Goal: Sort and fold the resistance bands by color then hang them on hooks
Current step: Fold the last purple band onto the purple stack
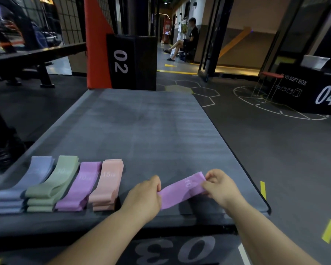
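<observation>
Purple band point(182, 190): ends hidden in fists | long axis left-right, right end farther | left hand point(143, 197), right hand point(221, 185): fingers clamped on band

The blue stack point(25, 185) has an unreadably blurred weight label.

Four stacks of folded bands are set side by side in a row on the near left part of the counter point(151, 121): the leftmost stack point(23, 186), the second stack point(53, 183), the third stack point(78, 186) and the fourth stack point(106, 185). To the right of the row, a single band point(182, 190) is held just above the counter, stretched between the left hand point(143, 199) and the right hand point(221, 186). Beyond the counter's far edge, a box marked 02 point(131, 62) stands on the floor.
</observation>
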